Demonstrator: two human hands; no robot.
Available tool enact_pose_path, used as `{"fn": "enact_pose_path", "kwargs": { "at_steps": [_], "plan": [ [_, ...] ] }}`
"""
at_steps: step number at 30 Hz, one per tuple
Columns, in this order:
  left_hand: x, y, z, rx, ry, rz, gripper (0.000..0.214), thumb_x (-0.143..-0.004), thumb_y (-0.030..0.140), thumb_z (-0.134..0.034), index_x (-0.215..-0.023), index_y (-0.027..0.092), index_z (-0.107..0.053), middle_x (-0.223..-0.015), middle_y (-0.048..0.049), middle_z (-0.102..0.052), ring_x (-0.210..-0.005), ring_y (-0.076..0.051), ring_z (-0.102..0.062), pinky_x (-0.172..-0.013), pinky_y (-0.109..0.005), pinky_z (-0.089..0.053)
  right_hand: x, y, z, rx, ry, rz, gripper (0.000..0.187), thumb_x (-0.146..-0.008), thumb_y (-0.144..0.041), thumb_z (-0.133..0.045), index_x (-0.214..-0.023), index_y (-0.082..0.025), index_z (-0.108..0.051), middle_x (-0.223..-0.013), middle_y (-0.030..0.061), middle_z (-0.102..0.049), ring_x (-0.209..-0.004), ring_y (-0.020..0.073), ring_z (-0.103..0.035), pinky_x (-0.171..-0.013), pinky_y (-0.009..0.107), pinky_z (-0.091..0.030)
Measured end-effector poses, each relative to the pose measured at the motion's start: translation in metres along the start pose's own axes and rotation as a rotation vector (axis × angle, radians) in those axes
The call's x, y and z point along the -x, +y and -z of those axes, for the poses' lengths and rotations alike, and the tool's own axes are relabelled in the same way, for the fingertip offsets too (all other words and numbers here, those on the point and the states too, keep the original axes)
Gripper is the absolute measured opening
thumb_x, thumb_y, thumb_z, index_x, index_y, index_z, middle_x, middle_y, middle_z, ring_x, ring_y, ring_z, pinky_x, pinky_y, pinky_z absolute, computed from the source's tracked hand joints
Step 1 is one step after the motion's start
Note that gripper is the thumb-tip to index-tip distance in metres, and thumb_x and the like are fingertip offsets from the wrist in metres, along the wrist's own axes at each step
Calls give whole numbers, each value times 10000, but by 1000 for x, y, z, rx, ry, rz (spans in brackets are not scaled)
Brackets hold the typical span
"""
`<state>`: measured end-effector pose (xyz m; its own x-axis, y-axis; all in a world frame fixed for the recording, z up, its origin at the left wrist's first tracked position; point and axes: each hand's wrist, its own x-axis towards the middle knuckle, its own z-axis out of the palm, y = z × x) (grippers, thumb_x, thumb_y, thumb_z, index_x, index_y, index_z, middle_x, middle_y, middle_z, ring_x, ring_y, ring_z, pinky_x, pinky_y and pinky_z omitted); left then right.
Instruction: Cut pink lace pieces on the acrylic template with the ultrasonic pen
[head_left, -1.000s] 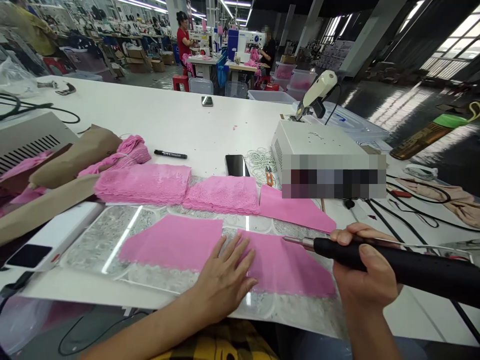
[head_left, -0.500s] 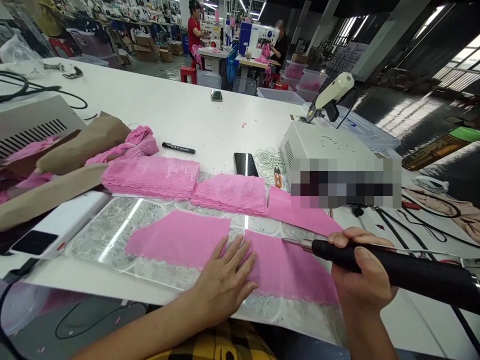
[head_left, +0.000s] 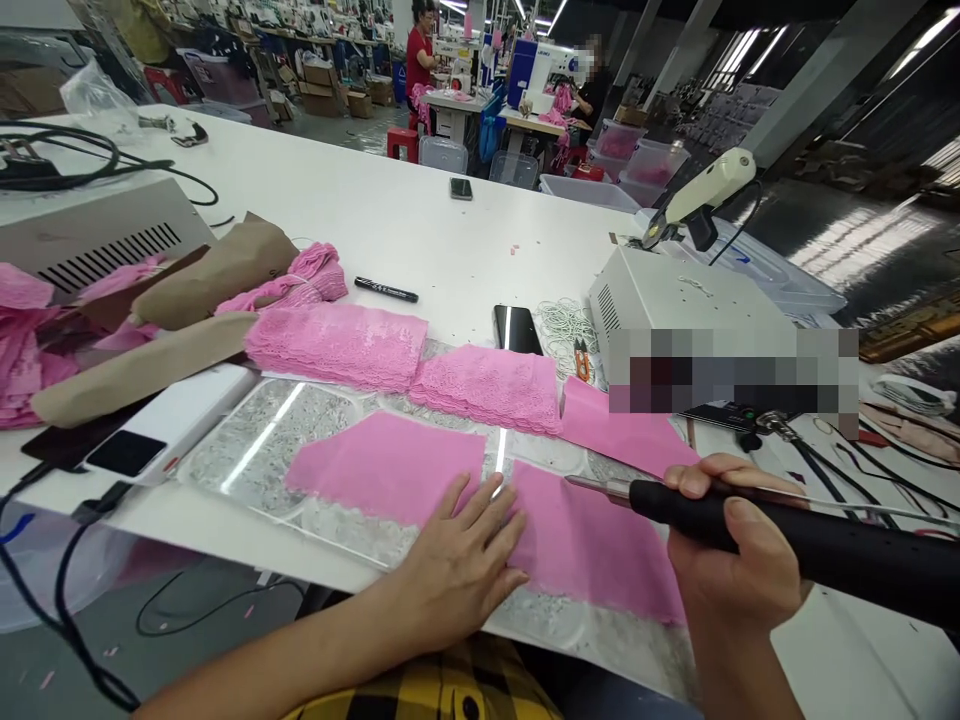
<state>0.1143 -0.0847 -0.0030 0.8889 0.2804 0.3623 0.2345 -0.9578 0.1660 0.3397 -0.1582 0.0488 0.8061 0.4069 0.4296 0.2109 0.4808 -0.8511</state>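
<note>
Pink fabric left panel (head_left: 390, 465) and right panel (head_left: 596, 545) lie side by side on a mottled grey sheet (head_left: 600, 650). Left hand (head_left: 466, 568) spreads flat across their facing edges, grip released; right hand (head_left: 735, 572) grasps a black-handled tool (head_left: 877, 565), its tip at the right panel's upper edge.

From the wearer's head, the one camera is looking forward and down across the white table (head_left: 390, 230), sitting so near that the plaid garment (head_left: 427, 692) is showing at six o'clock, below the left hand (head_left: 466, 562), while the right hand (head_left: 733, 555) is filling four o'clock. Its wide view is also reaching past the table's far edge into the workroom (head_left: 360, 130), where the blue-and-white sewing machine (head_left: 547, 68) is appearing small, far off, between twelve and one o'clock
</note>
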Motion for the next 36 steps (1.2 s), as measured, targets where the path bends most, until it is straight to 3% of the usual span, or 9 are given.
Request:
{"fn": "enact_pose_path", "kwargs": {
  "at_steps": [14, 23, 27, 36],
  "plan": [
    [6, 0, -8, 26, 67, 16, 374, -998, 364, -465, -1268, 142, -597, -1372, -127, -592, -1336, -302, -492, -1132, -511, -337, 3, 6, -6, 4, -85, 32, 98, -640, -216, -611, -731, -186, -592, -759, 1, -584, -566, 124, -531, -591, 352, -496],
    [14, 0, 1, 71, 93, -57, 337, -987, 323, -493, -1238, 131, -611, -1319, -113, -631, -1335, -277, -493, -1157, -472, -315, 5, 0, -10, -13, 21, -55, 142, -575, -239, -582, -712, -203, -564, -755, -10, -541, -558, 116, -481, -585, 340, -466],
    [22, -3, 5, 119, 57, -131, 365, -984, 349, -509, -1266, 134, -598, -1343, -104, -616, -1368, -262, -459, -1166, -446, -311, 14, -2, -17, -37, -45, -73, 137, -574, -240, -589, -704, -199, -572, -745, -7, -540, -537, 110, -470, -552, 336, -462],
    [25, -5, 7, 121, 8, -148, 390, -988, 380, -489, -1278, 142, -595, -1372, -114, -591, -1344, -252, -482, -1165, -431, -312, 25, 3, -30, -74, -147, -99, 129, -609, -228, -606, -734, -196, -611, -759, 0, -572, -538, 112, -494, -537, 338, -477]
  ]
}}
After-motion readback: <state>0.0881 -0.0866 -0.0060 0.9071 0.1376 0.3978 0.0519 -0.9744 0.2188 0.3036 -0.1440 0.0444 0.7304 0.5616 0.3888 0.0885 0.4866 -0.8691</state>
